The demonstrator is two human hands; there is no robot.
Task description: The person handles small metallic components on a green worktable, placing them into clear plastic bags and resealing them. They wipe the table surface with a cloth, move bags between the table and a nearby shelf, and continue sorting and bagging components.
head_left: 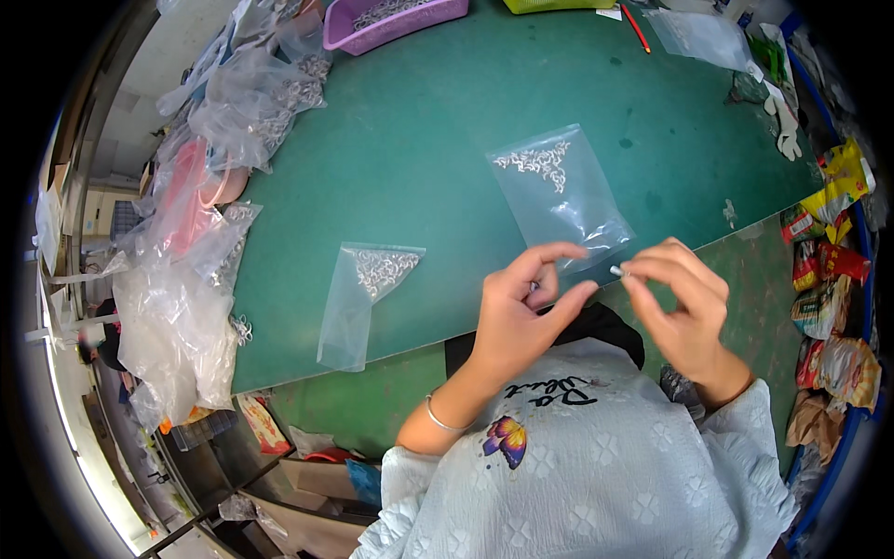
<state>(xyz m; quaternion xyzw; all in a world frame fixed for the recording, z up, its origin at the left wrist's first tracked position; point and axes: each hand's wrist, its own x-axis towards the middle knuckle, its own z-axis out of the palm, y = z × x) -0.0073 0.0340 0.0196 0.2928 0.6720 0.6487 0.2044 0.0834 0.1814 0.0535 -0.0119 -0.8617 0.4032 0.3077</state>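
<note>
My right hand [687,303] pinches a small white piece [616,270] between its fingertips, over the table's near edge. My left hand [526,303] is beside it, thumb and forefinger spread apart, the other fingers curled. A small shiny spot shows at those curled fingers; whether it is a ring or a loose part I cannot tell. Just beyond both hands lies a clear plastic bag [549,207] with small silvery metal pieces [549,166] gathered at its far end. Farther left rests another clear bag [346,321], its similar metal pieces [382,270] bunched in one corner.
Clear bags of metal parts [256,98] crowd the green table's [419,149] left side around a pink basket [223,186]. A purple basket [396,23] and a red pencil [635,28] lie at the far side. Colourful packages [829,261] line the right.
</note>
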